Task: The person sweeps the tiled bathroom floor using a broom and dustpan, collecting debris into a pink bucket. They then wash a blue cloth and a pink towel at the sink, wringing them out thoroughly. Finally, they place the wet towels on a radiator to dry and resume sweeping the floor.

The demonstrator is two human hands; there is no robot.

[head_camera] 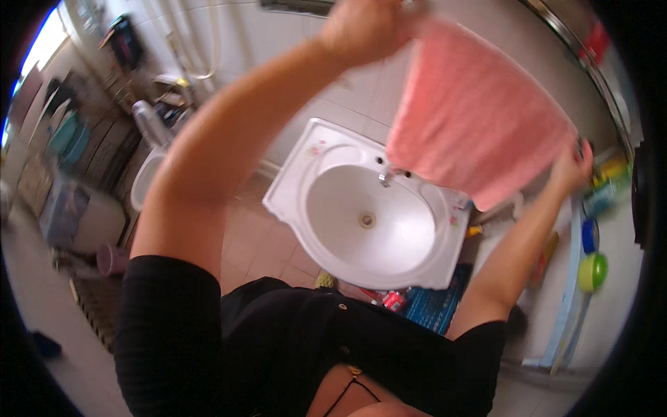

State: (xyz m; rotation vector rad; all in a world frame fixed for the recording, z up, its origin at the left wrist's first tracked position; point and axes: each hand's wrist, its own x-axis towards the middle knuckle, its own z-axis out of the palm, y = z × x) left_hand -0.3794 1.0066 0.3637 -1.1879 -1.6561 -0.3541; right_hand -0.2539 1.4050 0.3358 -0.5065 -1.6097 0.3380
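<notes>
A pink towel (484, 114) hangs spread between my two hands above the back right of the washbasin. My left hand (367, 31), raised and blurred at the top of the view, grips its upper left corner. Lower down on the right, my right hand (572, 167) has hold of the opposite side. A small dark item shows by the right fingers, too blurred to name. Below the towel lies the white ceramic washbasin (323, 229), with flower prints at its corners. Its metal faucet (384, 174) stands at the back rim, partly near the towel's lower edge.
A metal-framed edge (573, 49) runs along the upper right. Bottles (609, 182) and a green round container (593, 272) line the right side. On the left are a shower hose (211, 47), a white bin (86, 213) and a pink cup (112, 259). A red package (393, 301) lies beneath the basin.
</notes>
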